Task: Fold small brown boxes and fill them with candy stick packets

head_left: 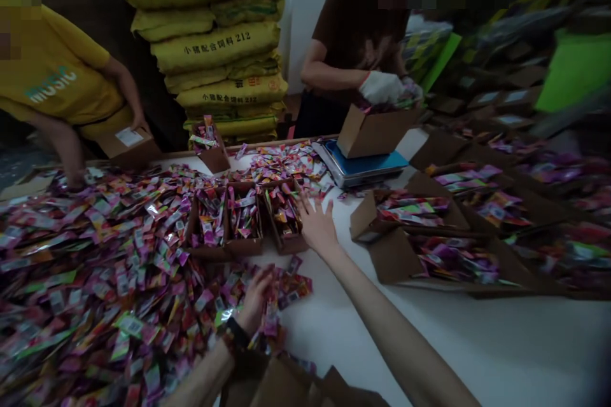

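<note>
Head view: right hand (319,224) spread open, its fingers at the right rim of a filled box (292,243) on the bench (334,324), two more filled boxes (244,247) just left. Nearer, the left hand (254,306) is half curled over packets (270,324); whether it grips any, I cannot tell.

Right arm (389,315), bare, runs diagonally from the lower right to the frame's centre, nearly straight; right hand (319,226) back uppermost, fingers spread. Left arm (203,374), also bare, enters at the bottom, left of centre; left hand (255,302) below its fellow, fingers partly bent, blurred, their grip unclear from where I stand.
</note>
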